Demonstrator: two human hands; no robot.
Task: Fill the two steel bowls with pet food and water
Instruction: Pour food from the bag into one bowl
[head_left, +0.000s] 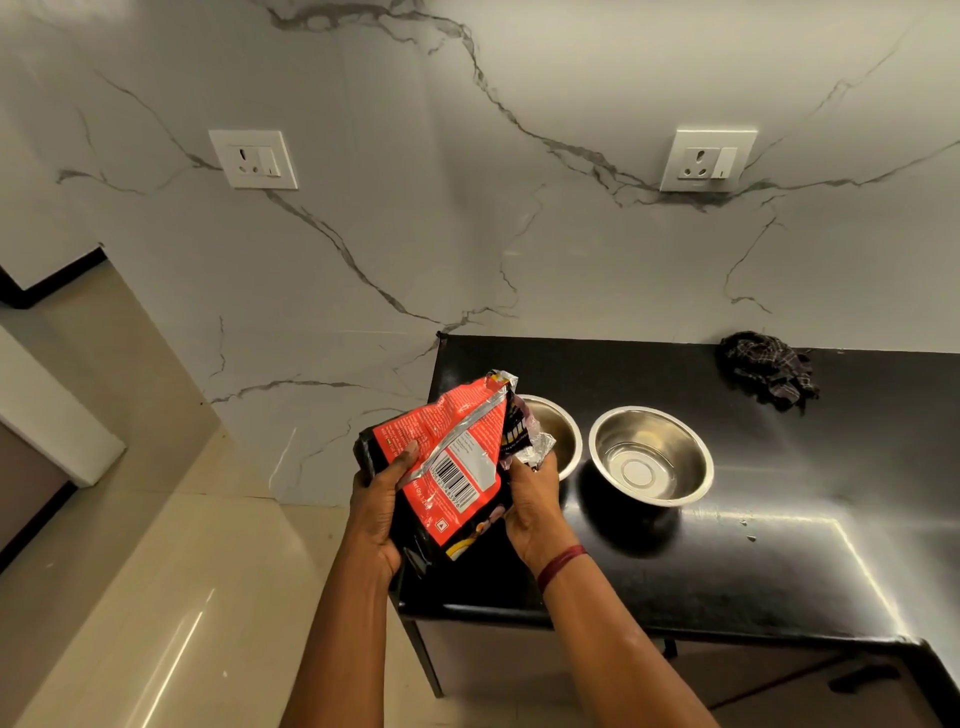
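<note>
Both of my hands hold a red and black pet food pouch above the left end of the black counter. My left hand grips its lower left side, my right hand grips its right edge near the torn silver top. Two steel bowls stand side by side on the counter. The left bowl is partly hidden behind the pouch and my right hand. The right bowl shows fully, and its shiny inside holds no food.
A crumpled dark checked cloth lies at the back of the counter against the marble wall. Two white wall sockets sit above. Beige tiled floor lies to the left, below the counter's edge.
</note>
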